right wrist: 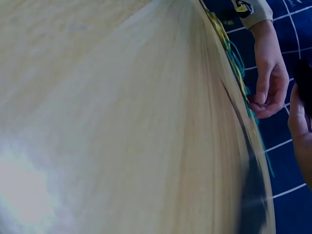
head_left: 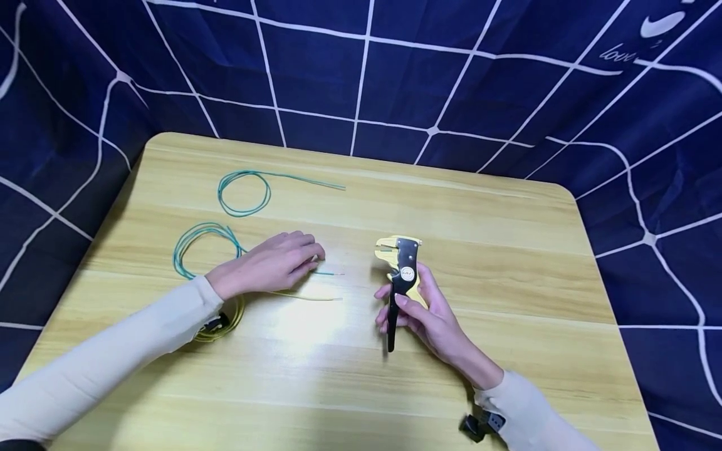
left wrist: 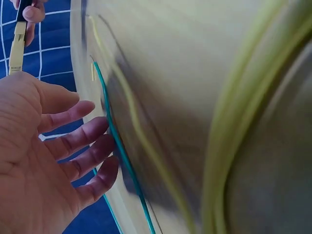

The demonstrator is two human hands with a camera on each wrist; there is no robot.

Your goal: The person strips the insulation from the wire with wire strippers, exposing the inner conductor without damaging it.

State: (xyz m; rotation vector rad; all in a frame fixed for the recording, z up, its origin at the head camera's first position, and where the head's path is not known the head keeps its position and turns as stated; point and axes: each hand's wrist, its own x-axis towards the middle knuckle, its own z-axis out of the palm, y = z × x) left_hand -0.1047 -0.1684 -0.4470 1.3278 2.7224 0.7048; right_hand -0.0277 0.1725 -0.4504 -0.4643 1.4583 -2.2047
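Note:
My right hand (head_left: 431, 316) grips a yellow-and-black wire stripper (head_left: 407, 260) by its handles, with the stripper's head pointing away from me. My left hand (head_left: 273, 263) hovers over a coiled green wire (head_left: 205, 227) left of centre. In the left wrist view its fingers are loosely bent with the thumb apart, and the fingertips hang close beside the green wire (left wrist: 122, 148) without pinching it. A thin bare tip shows at that wire's end. Nearer me, a yellow wire (head_left: 307, 297) runs out from under the left hand, its coil (head_left: 239, 311) partly hidden by the wrist.
Another green wire coil (head_left: 242, 214) lies farther back on the wooden table (head_left: 507, 250), its ends pointing right. A small pale yellow piece (left wrist: 92, 72) lies beside the green wire's tip. Dark blue cloth (head_left: 316, 75) with white lines hangs around the back and sides.

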